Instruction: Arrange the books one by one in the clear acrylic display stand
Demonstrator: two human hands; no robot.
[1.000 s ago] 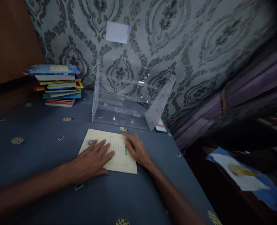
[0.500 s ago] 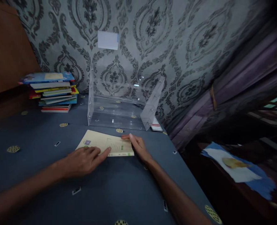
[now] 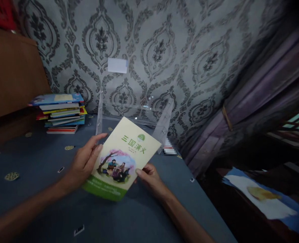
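A thin cream-coloured book (image 3: 144, 158) with a green lower band and a picture of figures under a pink tree is raised off the table, tilted, its front cover facing me. My right hand (image 3: 152, 179) pinches its right edge, thumb on the cover and fingers behind. Along the left edge lies my left hand (image 3: 85, 162), fingers stretched and apart, close to or touching the book. Behind the book stands a clear acrylic rack (image 3: 163, 123), partly hidden by it.
A stack of books (image 3: 63, 113) stands at the back left, beside a brown wooden cabinet (image 3: 12, 74). The table (image 3: 45, 216) has a dark blue patterned cover. Past its right edge are a purple curtain (image 3: 210, 135) and a blue and white cloth-like item (image 3: 263, 206).
The book has been lifted from the table and turned from back cover to front cover. My right hand now grips its edge; my left hand has come off its top to the side.
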